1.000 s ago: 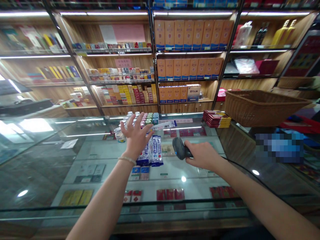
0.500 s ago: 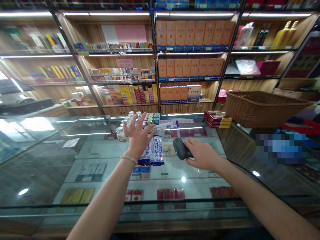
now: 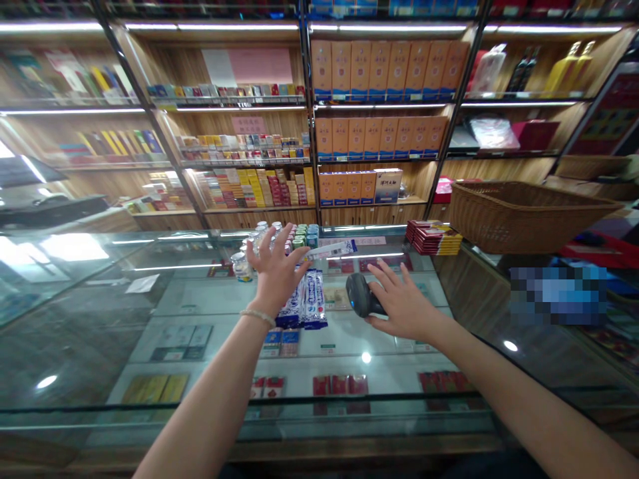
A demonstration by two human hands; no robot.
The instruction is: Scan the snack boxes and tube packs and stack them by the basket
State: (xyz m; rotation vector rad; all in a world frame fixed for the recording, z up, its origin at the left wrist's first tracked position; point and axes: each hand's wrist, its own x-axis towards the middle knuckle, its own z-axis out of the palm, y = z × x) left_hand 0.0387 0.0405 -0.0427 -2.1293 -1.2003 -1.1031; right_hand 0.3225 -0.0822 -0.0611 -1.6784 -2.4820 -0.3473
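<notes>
My left hand [image 3: 277, 269] pinches one end of a narrow white-and-blue snack packet [image 3: 329, 251] between thumb and forefinger, with its other fingers spread. Beneath and beside that hand, similar blue-and-white packets [image 3: 313, 299] lie on the glass counter [image 3: 349, 362]. A black handheld barcode scanner [image 3: 358, 295] rests on the glass at the centre. Over its handle, my right hand [image 3: 404, 303] is open with fingers stretched apart; the palm hides part of the handle. Small bottles or jars [image 3: 243, 267] and capped containers [image 3: 305, 234] stand behind my left hand.
Red-and-yellow packs [image 3: 433, 238] are stacked at the back right, beside a wicker basket [image 3: 529, 213]. A white paper [image 3: 143, 284] lies on the left. Shelves with orange boxes [image 3: 382, 138] line the wall behind. Cigarette-like packs [image 3: 341, 386] sit under the glass.
My right hand has loosened its grip on the scanner and spread its fingers. The scanner stays in nearly the same place. My left hand and its packet hold still.
</notes>
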